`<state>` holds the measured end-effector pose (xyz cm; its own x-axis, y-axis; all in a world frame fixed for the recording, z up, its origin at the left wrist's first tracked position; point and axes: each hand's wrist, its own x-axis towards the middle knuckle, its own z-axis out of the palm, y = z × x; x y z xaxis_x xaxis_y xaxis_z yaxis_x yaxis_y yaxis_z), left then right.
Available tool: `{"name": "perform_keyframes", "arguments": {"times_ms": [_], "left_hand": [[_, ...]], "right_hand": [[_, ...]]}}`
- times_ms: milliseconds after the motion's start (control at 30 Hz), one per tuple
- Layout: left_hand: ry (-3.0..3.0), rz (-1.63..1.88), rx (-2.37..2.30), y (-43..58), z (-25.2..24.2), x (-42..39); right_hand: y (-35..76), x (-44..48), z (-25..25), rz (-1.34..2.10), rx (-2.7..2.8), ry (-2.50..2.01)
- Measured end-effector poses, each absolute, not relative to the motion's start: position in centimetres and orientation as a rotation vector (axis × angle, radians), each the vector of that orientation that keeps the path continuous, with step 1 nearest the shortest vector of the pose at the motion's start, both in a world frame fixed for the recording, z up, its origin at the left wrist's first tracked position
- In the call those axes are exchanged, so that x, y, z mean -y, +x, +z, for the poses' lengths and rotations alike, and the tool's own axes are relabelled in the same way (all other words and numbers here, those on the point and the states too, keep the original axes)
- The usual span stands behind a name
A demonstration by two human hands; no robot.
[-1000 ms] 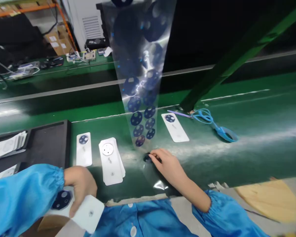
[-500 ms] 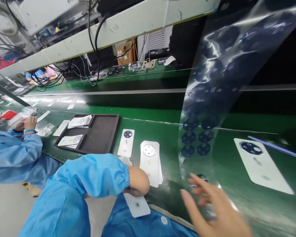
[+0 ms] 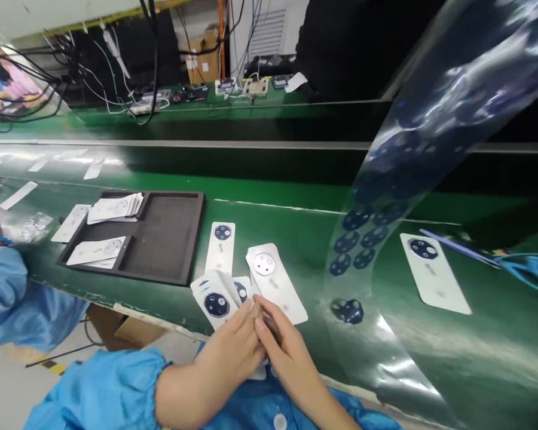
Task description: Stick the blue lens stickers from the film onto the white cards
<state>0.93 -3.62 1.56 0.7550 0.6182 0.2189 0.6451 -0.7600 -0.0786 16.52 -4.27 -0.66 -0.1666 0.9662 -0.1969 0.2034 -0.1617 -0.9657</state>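
Observation:
My left hand [image 3: 231, 343] and my right hand [image 3: 289, 349] meet at the bench's front edge, fingers bent and pressed together. Below them shows a bit of a white card [image 3: 259, 374], which my left hand grips. Whatever my right fingertips pinch is hidden. Beside my left hand lie fanned white cards with dark blue round camera-ring pieces [image 3: 216, 304]. A stack of phone-back-shaped white cards [image 3: 278, 283] with a white ring area lies just beyond my fingers. To the right hangs a clear film strip [image 3: 385, 197] bearing dark blue round stickers; one sticker [image 3: 353, 311] sits low on it.
A black divided tray [image 3: 168, 239] holds several white cards at left. One card with a dark ring [image 3: 220, 251] lies behind the fanned ones, another card [image 3: 434, 275] at right near a purple stick [image 3: 457, 248] and blue-handled tool [image 3: 531, 269]. A co-worker's sleeve [image 3: 2, 292] is far left.
My right hand has moved left from the film strip to meet my left hand. My left hand has turned over the card. The view has shifted right and downward.

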Motion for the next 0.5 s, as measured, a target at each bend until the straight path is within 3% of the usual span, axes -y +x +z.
{"name": "perform_keyframes", "arguments": {"times_ms": [100,233,500], "left_hand": [[-2.775,-0.375,1.004,-1.7,2.1,3.8],[-2.703,-0.634,1.498,-3.6,-0.7,5.0],[-1.791,-2.109,2.652,-1.0,-0.9,4.8]], "right_hand": [[16.1,4.6,-1.0,1.241,1.547,-1.426],[15.3,5.1,-1.7,0.988,1.769,-1.441],[14.4,5.0,-1.0,0.789,1.931,-1.445]]}}
